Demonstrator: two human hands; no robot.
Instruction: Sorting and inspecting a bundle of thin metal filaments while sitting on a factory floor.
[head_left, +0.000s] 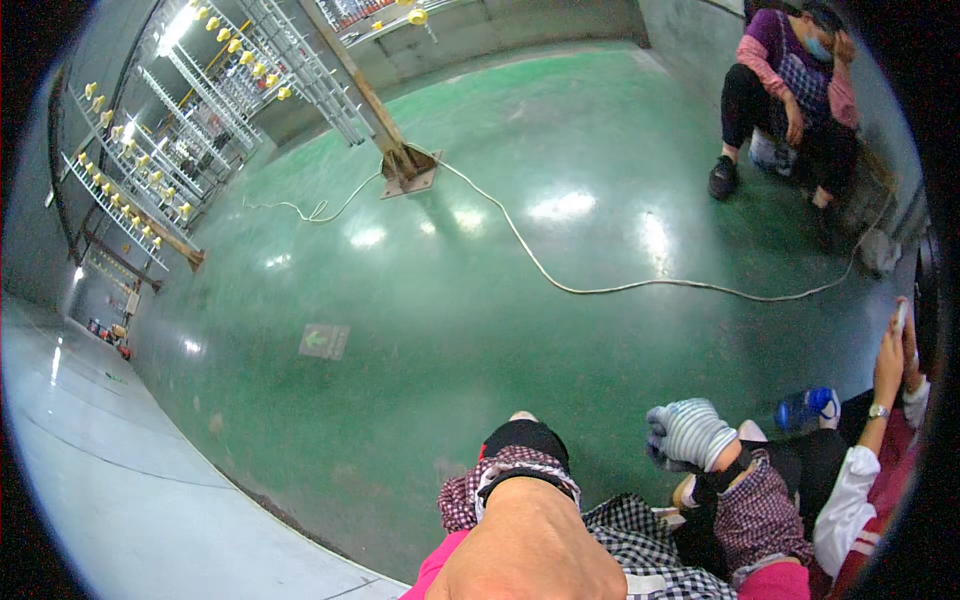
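Observation:
My left hand is bare and very close at the bottom. Its wrist comes out of a dark-red checked sleeve cuff with a black band, and its fingers are out of view. To the right, my right hand wears a striped white-and-grey knit glove. Its fingers are curled in, and nothing sticks out of them. A checked sleeve covers that forearm. Between my arms lies black-and-white checked cloth.
A person beside me on the right holds a phone; a blue bottle is near. Another masked person sits by the far wall. A pale cable crosses the green floor past a post. Racks stand left.

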